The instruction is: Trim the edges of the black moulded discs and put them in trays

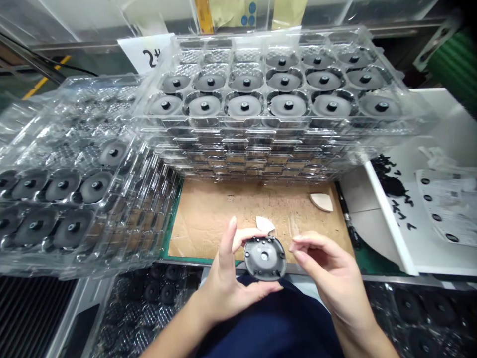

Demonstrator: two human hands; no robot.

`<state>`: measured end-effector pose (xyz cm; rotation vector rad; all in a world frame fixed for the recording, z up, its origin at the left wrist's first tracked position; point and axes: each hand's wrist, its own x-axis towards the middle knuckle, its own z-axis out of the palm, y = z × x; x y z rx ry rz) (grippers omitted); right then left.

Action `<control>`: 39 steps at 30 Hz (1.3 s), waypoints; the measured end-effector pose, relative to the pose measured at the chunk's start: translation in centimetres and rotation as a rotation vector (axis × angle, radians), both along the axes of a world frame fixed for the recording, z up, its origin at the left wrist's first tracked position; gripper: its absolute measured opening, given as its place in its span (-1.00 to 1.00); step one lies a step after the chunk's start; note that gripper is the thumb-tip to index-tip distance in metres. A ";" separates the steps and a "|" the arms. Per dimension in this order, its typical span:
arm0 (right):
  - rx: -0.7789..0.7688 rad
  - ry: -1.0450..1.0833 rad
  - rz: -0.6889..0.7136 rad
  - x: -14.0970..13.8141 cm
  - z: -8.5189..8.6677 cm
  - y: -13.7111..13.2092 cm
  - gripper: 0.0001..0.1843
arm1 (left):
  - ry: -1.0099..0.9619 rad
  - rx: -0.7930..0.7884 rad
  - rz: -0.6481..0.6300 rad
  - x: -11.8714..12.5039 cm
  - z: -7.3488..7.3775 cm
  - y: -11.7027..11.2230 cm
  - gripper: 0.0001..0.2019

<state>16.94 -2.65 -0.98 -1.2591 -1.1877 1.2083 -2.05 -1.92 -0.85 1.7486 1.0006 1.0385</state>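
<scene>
My left hand (225, 281) grips a round dark grey plastic disc-shaped part (257, 266) by its rim, between the thumb below and a finger above. A hole shows in the middle of the part, with small pegs near its upper and lower edges. To the right of it, apart from the rim, my right hand (335, 273) is closed in a pinch; whatever its fingertips hold is too small to make out. Just behind the part, a pale wedge-shaped piece (265, 224) lies on the cardboard sheet (208, 209).
Stacked clear trays (246, 119) of similar round parts stand at the back; another tray stack (85, 199) is at left. At right, a white bin (391, 223) holds small black pieces (391, 184). A black marker (350, 223) and a second pale wedge (322, 202) lie near it.
</scene>
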 end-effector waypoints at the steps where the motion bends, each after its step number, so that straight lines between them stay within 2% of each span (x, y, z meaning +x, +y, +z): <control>1: -0.032 0.007 0.040 -0.1 0.4 0.0 -0.85 | 0.012 -0.053 -0.003 -0.1 0.2 -0.1 0.13; 5: -0.183 0.037 0.212 -0.5 1.5 0.6 -0.89 | -0.034 -0.187 -0.027 -0.3 0.5 -0.2 0.09; 9: -0.296 0.274 0.375 -0.3 2.1 1.4 -0.84 | -0.156 -0.352 -0.078 -0.4 0.1 -0.2 0.01; 12: -0.363 0.388 0.452 -0.1 2.4 1.9 -0.81 | -0.230 -0.457 -0.122 -0.4 0.1 -0.1 0.02; 19: -0.472 0.441 0.518 0.2 2.5 2.1 -0.85 | -0.276 -0.677 -0.185 -0.1 0.6 0.0 0.20; 21: -0.503 0.462 0.507 0.2 2.4 1.9 -0.89 | -0.266 -0.694 -0.174 0.0 0.6 0.0 0.23; 24: -0.528 0.472 0.427 0.3 2.1 1.6 -0.88 | -0.256 -0.642 -0.159 0.1 0.5 0.0 0.16; 28: -0.429 0.364 0.310 0.6 1.7 0.9 -0.89 | -0.228 -0.529 -0.138 0.3 0.0 0.0 0.03; 33: -0.204 0.141 0.168 2.7 1.7 -0.7 -0.97 | -0.159 -0.418 -0.144 0.6 -0.3 0.3 0.02; 36: -0.039 -0.093 0.137 3.9 1.7 -1.7 -0.84 | -0.114 -0.408 -0.126 1.1 -0.1 0.3 0.02; 39: 0.125 -0.294 0.180 4.3 1.4 -2.4 -0.73 | -0.131 -0.440 -0.047 2.0 0.0 0.0 -0.01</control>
